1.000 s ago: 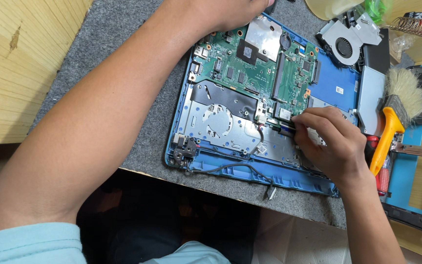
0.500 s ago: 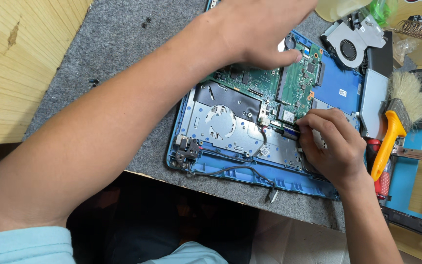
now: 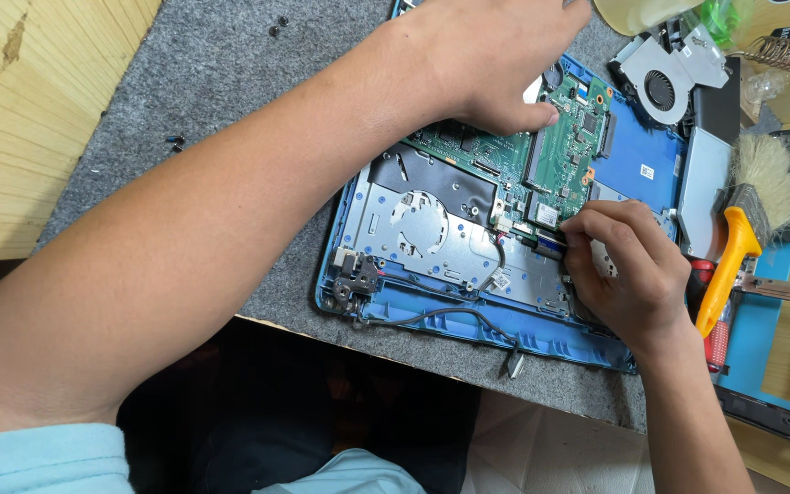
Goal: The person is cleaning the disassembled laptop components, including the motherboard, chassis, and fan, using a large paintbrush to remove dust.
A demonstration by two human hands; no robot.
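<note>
Fingertips of our right hand pinch a small connector beside the green circuit board. Our left hand presses flat on that board, fingers together, inside the blue laptop shell.

At your right you have an orange-handled brush, a cooling fan beyond it, and loose screws on the grey mat.

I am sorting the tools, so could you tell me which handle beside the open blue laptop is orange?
The bristle brush's handle is orange; the tool handle under it is red.
</note>
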